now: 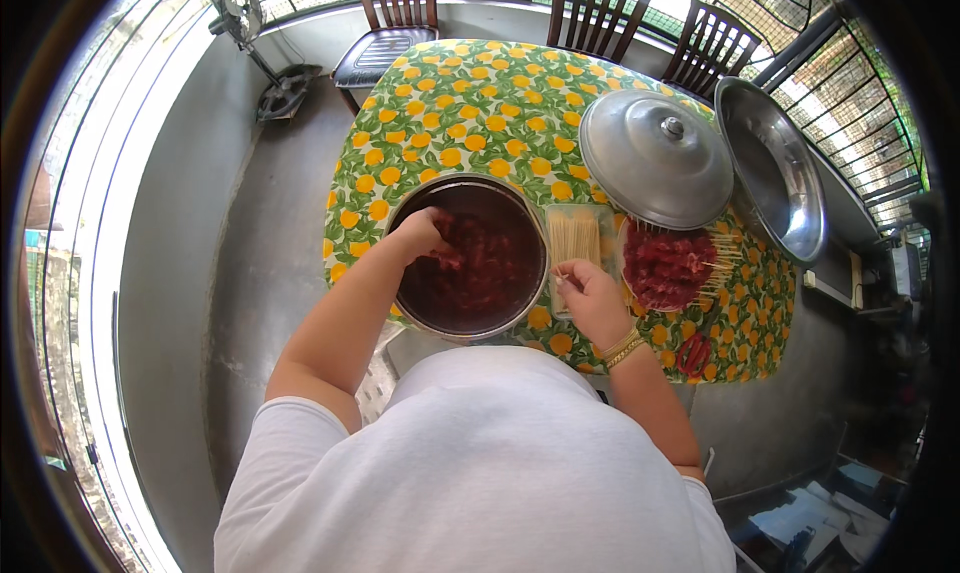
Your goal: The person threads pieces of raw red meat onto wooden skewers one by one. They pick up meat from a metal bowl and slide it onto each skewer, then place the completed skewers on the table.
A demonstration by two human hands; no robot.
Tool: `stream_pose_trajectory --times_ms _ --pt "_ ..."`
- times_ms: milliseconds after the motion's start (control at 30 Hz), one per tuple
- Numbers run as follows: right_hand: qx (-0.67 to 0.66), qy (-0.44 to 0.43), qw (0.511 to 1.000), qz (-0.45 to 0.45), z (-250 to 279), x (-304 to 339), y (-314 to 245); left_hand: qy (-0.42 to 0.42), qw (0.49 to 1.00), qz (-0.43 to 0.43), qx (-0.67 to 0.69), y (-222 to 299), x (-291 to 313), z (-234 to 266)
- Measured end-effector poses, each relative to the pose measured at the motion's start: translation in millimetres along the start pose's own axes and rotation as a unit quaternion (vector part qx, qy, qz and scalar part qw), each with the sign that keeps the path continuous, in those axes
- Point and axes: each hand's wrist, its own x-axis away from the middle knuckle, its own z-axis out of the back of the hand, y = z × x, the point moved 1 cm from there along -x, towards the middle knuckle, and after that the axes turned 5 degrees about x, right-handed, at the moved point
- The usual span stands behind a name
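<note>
A large round metal pot stands in front of me with dark red raw meat in it. My left hand reaches over its left rim, fingers curled into the meat, the fingertips partly hidden. To the right of the pot, my right hand is closed in a pinch on a thin bamboo skewer, little of which shows. Beneath and beyond that hand lies a clear plastic container of bamboo skewers. Skewered raw meat is piled on a plate farther right, stick ends pointing outward.
A domed metal lid and a wide metal basin sit at the far right of the table. Red-handled scissors lie near the right front edge. A fruit-patterned tablecloth covers the table. Wooden chairs stand behind it.
</note>
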Motion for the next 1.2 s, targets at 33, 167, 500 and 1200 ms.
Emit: stream_pose_trajectory --times_ms 33,167,500,1200 --pt "0.018 0.001 1.0 -0.003 -2.9 -0.1 -5.8 0.0 1.0 0.002 0.0 1.0 -0.9 0.3" --pt "0.033 -0.012 0.999 -0.007 -16.7 -0.1 -22.7 0.005 0.999 0.025 0.025 3.2 -5.2 -1.7" --pt "0.043 0.003 0.999 -0.032 -44.4 -7.3 -35.0 0.038 0.932 -0.06 -0.355 11.4 -24.7 -27.7" --pt "0.019 -0.017 0.998 -0.048 -43.5 7.9 -23.7 -0.062 0.983 0.08 0.154 -18.0 -11.5 -32.4"
